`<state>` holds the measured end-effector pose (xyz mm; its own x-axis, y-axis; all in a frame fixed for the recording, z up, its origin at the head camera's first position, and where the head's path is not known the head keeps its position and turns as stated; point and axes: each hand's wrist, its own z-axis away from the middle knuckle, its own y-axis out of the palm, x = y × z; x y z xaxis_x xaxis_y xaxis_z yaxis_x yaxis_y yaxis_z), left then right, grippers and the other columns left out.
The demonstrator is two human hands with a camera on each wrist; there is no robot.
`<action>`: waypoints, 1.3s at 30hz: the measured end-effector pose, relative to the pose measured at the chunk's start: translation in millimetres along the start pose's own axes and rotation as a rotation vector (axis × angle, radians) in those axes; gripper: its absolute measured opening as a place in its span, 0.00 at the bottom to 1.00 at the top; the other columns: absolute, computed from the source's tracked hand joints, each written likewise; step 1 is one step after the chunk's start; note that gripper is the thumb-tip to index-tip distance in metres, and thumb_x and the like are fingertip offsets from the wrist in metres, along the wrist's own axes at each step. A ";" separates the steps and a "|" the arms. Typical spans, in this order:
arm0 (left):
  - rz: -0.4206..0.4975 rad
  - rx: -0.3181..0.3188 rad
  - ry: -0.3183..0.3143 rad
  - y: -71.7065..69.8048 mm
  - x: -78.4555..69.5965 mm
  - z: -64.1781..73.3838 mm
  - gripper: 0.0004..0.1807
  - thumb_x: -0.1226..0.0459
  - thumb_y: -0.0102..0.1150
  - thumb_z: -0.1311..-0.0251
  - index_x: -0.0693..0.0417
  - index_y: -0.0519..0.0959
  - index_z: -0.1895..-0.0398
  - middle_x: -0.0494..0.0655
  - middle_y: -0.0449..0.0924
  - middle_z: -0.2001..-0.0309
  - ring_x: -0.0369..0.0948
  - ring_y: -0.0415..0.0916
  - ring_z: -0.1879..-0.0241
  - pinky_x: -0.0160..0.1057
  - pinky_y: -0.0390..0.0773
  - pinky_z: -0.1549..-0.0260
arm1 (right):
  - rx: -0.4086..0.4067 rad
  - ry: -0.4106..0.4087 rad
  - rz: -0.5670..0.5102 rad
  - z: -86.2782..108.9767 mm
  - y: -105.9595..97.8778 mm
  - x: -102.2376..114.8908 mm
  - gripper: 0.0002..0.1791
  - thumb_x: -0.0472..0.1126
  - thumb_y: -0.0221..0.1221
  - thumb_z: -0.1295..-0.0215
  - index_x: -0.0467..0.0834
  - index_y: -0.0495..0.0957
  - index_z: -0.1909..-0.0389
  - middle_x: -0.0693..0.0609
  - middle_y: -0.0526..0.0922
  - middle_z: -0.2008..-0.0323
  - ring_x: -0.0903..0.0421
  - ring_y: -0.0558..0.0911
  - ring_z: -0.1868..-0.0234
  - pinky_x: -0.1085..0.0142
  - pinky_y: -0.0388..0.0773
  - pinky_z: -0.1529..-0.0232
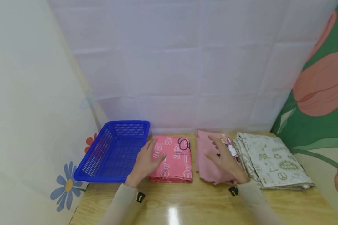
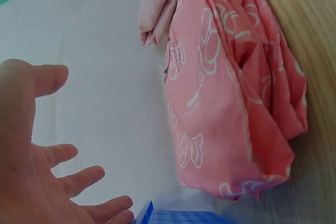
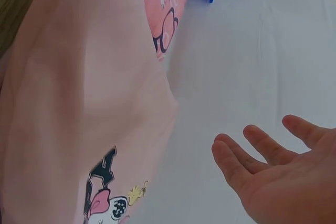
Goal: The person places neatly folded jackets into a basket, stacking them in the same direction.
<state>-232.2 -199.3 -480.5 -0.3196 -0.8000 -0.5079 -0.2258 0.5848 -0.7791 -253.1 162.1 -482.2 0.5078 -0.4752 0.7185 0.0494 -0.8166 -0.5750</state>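
Note:
My left hand (image 1: 146, 161) hovers between the blue basket and a folded bright pink cloth (image 1: 173, 159) printed with white outlines, its fingers spread and holding nothing. In the left wrist view that cloth (image 2: 210, 103) shows its layered folds, apart from the hand (image 2: 52, 171). Over a folded pale pink cloth (image 1: 205, 165) with a cartoon print is my right hand (image 1: 223, 157), fingers extended and nothing in them. The right wrist view shows a gap between the right hand (image 3: 283, 166) and the pale pink cloth (image 3: 105, 87).
A blue plastic basket (image 1: 111, 179) with slotted walls stands at the left. To the right lies a folded white-and-green printed cloth (image 1: 273, 159). All rest on a wooden table (image 1: 157, 206), with a white sheet (image 1: 171, 62) hanging behind.

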 end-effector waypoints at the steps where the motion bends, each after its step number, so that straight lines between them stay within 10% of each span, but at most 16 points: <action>1: 0.012 0.009 -0.009 1.5 0.3 0.1 0.47 0.46 0.67 0.31 0.54 0.60 0.16 0.61 0.61 0.18 0.67 0.62 0.23 0.76 0.63 0.30 | 0.000 -0.003 -0.004 -0.3 2.1 -0.2 0.40 0.45 0.63 0.24 0.38 0.59 0.18 0.35 0.64 0.21 0.28 0.70 0.27 0.29 0.72 0.33; 21: 0.113 0.028 -0.045 22.1 2.6 -0.1 0.45 0.55 0.68 0.31 0.58 0.58 0.17 0.67 0.55 0.18 0.67 0.58 0.21 0.72 0.62 0.26 | 0.068 0.128 -0.069 -6.7 29.1 3.3 0.41 0.54 0.63 0.23 0.43 0.60 0.18 0.38 0.64 0.20 0.33 0.70 0.24 0.35 0.68 0.26; 39: 0.002 -0.002 -0.031 44.6 18.7 3.0 0.42 0.56 0.69 0.34 0.66 0.66 0.22 0.74 0.62 0.23 0.71 0.63 0.25 0.72 0.62 0.26 | 0.130 0.165 -0.133 -13.3 61.2 6.8 0.41 0.54 0.66 0.27 0.49 0.61 0.18 0.41 0.66 0.21 0.36 0.72 0.25 0.38 0.72 0.27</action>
<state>-245.5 -188.6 -525.9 -0.2914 -0.8028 -0.5201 -0.2270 0.5862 -0.7777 -258.1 104.5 -507.3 0.3431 -0.4223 0.8390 0.2218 -0.8316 -0.5092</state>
